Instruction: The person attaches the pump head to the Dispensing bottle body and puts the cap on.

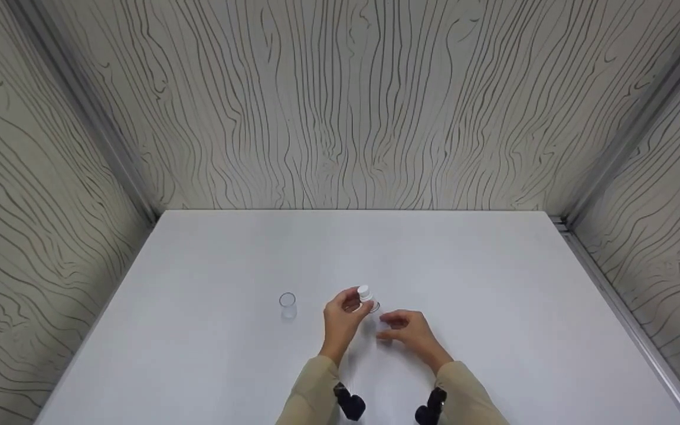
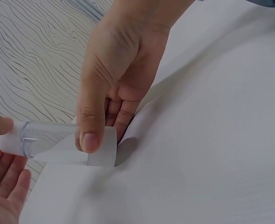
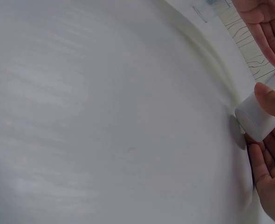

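My left hand point(image 1: 343, 319) pinches a small white bottle point(image 1: 366, 294), its white cap tilted up, between thumb and fingers. Below and right of it, my right hand point(image 1: 408, 330) grips a clear cup with thumb on one side and fingers on the other. In the left wrist view the clear cup point(image 2: 58, 144) lies sideways, its whitish base by the right thumb. The left fingers at that view's left edge hold the white bottle right at the cup's rim. The right wrist view shows the cup's whitish base point(image 3: 256, 119) at its right edge, with the left hand point(image 3: 263, 23) above.
A second clear cup point(image 1: 288, 307) stands on the white table point(image 1: 222, 254) to the left of my left hand. Walls with a wood-grain pattern point(image 1: 340, 106) enclose the table at the back and both sides. A black camera point(image 1: 350, 402) sits at the left wrist.
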Tool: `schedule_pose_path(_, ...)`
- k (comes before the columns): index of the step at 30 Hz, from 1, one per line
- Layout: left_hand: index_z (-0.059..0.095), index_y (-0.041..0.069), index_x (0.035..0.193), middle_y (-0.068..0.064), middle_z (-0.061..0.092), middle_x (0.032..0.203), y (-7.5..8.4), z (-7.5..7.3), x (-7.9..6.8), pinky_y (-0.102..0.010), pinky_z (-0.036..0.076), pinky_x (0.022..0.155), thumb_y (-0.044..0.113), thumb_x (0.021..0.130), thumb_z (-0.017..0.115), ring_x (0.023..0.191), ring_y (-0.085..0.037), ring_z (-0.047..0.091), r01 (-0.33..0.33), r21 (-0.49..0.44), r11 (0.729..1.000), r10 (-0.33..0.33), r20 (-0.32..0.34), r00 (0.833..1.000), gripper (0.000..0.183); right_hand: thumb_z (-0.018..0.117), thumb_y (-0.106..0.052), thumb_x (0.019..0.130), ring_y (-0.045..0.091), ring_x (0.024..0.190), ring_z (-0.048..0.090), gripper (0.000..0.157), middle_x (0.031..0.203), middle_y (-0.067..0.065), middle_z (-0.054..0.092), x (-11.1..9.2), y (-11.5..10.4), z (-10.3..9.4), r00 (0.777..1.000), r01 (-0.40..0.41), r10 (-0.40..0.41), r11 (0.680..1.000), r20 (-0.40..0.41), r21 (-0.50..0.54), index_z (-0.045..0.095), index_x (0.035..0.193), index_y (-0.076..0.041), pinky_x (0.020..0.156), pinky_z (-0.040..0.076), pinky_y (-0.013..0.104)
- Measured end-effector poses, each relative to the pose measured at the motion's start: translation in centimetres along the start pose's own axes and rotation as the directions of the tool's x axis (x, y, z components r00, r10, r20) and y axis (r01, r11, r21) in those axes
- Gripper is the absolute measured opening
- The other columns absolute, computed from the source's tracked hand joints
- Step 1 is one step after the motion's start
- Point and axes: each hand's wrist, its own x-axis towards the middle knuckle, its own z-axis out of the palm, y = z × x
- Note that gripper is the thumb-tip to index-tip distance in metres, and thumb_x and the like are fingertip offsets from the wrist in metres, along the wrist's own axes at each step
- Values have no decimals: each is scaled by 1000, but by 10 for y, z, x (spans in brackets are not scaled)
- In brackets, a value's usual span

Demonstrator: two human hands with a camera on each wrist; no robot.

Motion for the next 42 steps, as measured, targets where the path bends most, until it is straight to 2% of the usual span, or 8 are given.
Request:
schedule_pose_path(8,57,-14,121,-30,66,116,-1,3,1,-30,59,91,-2,82,65,108,-37,68,3,-8,1000,-3,35,999,41,82,-12,72,29,103,68,40,109,23,71,0,-1,0,1000,-10,10,1000,4,14,69,106,6,92,58,36)
schedule_pose_path(19,56,-13,123,-28,66,114,1,3,1,-29,58,92,0,80,67,106,-34,68,-11,-53,999,14,49,999,47,82,-11,72,28,103,68,41,110,23,71,-1,-4,-1,999,-43,43,999,1,24,68,106,7,89,58,32)
schedule_pose_path(29,65,-1,111,-17,70,108,0,2,0,-33,59,91,12,76,80,98,-23,69,-4,-9,1000,4,-32,999,40,81,-9,74,32,106,68,39,111,22,70,-4,-6,0,998,-58,58,998,-8,15,68,107,6,93,57,40)
schedule_pose_path(34,66,1,105,-13,71,101,0,1,0,-31,60,86,18,73,83,91,-17,68,-3,24,1000,5,-74,997,41,82,-12,73,31,107,67,41,113,21,70,-2,-4,0,998,-61,61,998,-2,14,68,108,5,94,57,39)
schedule_pose_path(42,65,2,103,-12,71,98,-1,1,-1,-26,59,82,20,71,84,87,-11,67,17,33,999,-14,-79,997,42,83,-15,72,30,106,68,42,112,19,71,-1,-2,1,998,-67,67,998,-12,-9,69,108,2,95,56,41)
